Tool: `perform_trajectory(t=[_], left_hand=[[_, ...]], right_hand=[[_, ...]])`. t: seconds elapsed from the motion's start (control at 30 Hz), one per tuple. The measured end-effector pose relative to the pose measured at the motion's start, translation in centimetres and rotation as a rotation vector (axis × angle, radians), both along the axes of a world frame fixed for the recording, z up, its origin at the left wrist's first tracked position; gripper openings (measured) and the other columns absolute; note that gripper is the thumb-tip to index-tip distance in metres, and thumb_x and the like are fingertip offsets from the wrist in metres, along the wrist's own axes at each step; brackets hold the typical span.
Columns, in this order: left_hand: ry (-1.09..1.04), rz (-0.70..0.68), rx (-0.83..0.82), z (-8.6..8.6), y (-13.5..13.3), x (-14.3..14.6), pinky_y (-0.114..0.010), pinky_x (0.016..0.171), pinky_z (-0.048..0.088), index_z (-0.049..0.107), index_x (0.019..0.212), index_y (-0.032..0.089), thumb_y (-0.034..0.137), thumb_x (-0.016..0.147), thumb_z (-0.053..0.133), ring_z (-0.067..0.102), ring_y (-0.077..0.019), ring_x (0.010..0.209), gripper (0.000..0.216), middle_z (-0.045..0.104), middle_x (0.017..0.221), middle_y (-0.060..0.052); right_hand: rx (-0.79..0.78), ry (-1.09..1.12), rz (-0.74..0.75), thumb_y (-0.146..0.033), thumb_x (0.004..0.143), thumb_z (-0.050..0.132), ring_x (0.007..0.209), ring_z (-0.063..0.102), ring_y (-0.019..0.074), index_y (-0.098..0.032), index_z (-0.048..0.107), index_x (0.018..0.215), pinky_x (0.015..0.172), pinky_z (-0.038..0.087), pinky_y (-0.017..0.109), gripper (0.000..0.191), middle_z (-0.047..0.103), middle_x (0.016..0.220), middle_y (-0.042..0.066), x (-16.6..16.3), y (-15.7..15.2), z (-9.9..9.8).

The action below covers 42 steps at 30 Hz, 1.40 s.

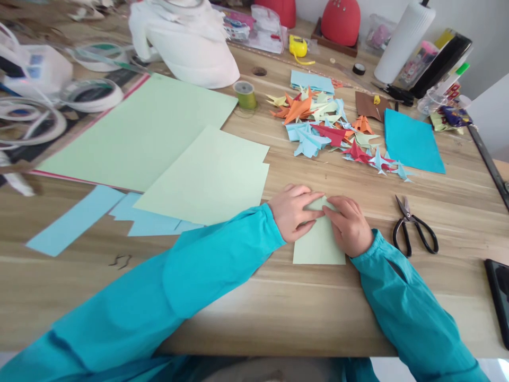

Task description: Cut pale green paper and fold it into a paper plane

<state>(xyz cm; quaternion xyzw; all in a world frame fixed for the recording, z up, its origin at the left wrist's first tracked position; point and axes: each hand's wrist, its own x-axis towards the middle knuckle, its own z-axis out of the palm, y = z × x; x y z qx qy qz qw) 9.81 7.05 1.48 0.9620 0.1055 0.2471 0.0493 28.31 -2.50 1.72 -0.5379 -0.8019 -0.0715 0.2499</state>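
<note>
A pale green sheet of paper (pixel 318 246) lies on the wooden table in front of me, its upper part covered by my hands. Across that upper part rests my left hand (pixel 296 212), fingers stretched out and slightly apart, pressing on the paper. My right hand (pixel 350 223) has curled fingers and grips the paper's upper right edge; its fingertips nearly meet those of the left. The exact fold under the fingers is hidden. To the right of my right hand lie black-handled scissors (pixel 413 225), blades slightly apart.
Large pale green sheets (pixel 207 175) and blue paper strips (pixel 75 220) lie at left. Folded paper planes (pixel 306 139) are heaped beyond my hands, near bright blue paper (pixel 413 140). A thread spool (pixel 245 95), tape rolls (pixel 91 95) and a phone (pixel 499 297) lie around.
</note>
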Motion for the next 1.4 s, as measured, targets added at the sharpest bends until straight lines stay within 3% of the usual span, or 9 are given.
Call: perform_trajectory(t=[0.53,0.77,1.4], left_hand=[[-0.013,0.002,-0.028,-0.4,0.4,0.0,-0.044,0.077,0.043,0.071,0.099,0.030,0.034,0.082,0.052,0.049,-0.0262,0.096,0.027,0.056,0.127,-0.011],[0.047,0.010,-0.064,0.0,0.3,0.0,-0.046,0.081,0.042,0.068,0.107,0.027,0.033,0.082,0.052,0.048,-0.0272,0.100,0.031,0.054,0.131,-0.009],[0.083,-0.075,-0.082,0.2,1.2,-0.3,-0.045,0.085,0.042,0.068,0.109,0.028,0.034,0.088,0.048,0.045,-0.0254,0.099,0.029,0.056,0.129,-0.007]], right_hand=[[0.016,-0.010,0.009,-0.005,0.081,0.045,0.105,0.056,0.0238,-0.018,0.066,0.100,0.089,0.048,0.044,0.031,0.062,0.107,0.012,0.1,0.0,0.1],[-0.011,0.016,-0.001,-0.006,0.083,0.044,0.107,0.054,0.0247,-0.017,0.066,0.101,0.091,0.046,0.046,0.030,0.062,0.108,0.014,0.0,-0.1,0.1],[0.023,0.006,0.022,-0.004,0.083,0.045,0.106,0.055,0.0244,-0.014,0.066,0.100,0.090,0.047,0.044,0.029,0.063,0.106,0.015,0.0,0.0,0.2]])
